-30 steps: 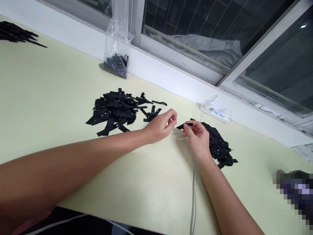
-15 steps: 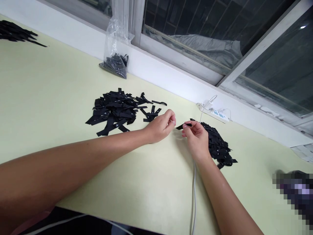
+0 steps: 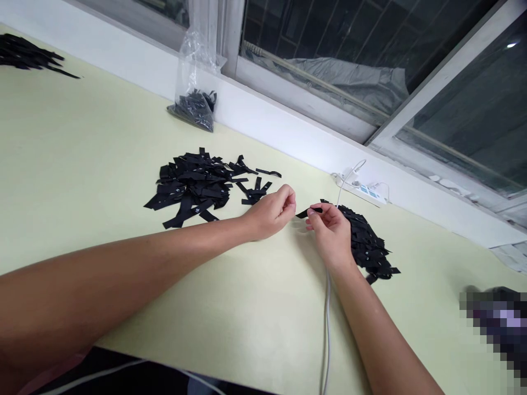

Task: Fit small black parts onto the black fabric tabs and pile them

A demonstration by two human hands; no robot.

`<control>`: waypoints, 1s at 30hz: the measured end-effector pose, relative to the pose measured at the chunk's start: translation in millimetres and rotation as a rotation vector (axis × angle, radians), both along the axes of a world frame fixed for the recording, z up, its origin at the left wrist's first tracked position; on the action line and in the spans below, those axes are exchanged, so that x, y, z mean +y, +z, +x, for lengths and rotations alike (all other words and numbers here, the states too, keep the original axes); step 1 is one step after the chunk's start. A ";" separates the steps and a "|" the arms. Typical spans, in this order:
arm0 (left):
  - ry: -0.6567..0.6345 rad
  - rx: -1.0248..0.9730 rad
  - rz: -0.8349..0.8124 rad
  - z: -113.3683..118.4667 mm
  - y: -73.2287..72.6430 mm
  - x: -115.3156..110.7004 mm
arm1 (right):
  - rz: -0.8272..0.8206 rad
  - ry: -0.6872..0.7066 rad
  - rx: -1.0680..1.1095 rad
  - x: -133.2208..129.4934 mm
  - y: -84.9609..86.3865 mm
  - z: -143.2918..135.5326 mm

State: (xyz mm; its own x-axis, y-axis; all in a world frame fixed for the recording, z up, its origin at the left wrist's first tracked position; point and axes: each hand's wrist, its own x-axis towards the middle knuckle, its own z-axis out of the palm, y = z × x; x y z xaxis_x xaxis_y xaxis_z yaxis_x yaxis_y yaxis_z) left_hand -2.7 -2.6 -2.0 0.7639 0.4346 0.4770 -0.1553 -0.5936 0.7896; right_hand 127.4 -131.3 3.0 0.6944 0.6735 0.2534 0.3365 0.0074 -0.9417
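My right hand (image 3: 329,233) pinches a small black fabric strip (image 3: 307,212) between thumb and fingers, just above the pale yellow table (image 3: 82,164). My left hand (image 3: 269,211) hovers close beside the strip's left end with its fingertips curled together; I cannot tell if they touch it. A loose heap of black strips (image 3: 193,186) lies to the left of my left hand. A second, tighter pile of black strips (image 3: 366,244) sits right behind my right hand.
A clear plastic bag (image 3: 196,82) with more black pieces leans on the white sill. A white power strip (image 3: 362,189) lies by the wall, and a grey cable (image 3: 327,323) runs under my right wrist. More black strips (image 3: 24,55) lie far left.
My left hand's fingers have closed in slightly toward the strip. My right hand and the strip have shifted a little to the left.
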 end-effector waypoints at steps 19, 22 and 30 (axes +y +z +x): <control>0.022 0.040 0.018 0.6 -0.1 -0.2 | -0.009 0.017 -0.009 0.0 0.1 -0.2; 0.021 0.052 0.019 0.0 0.6 -0.9 | -0.005 0.019 -0.007 -0.2 -0.3 -0.2; 0.036 0.077 0.031 0.0 1.3 -0.3 | -0.016 0.013 -0.012 0.2 -1.8 0.3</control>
State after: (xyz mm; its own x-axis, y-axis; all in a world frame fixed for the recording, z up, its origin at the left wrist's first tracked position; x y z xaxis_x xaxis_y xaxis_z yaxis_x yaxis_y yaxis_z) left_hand -2.6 -2.9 -0.7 0.7831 0.4479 0.4315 -0.0736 -0.6222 0.7794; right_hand 127.7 -131.1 1.1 0.6826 0.6864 0.2506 0.3477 -0.0034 -0.9376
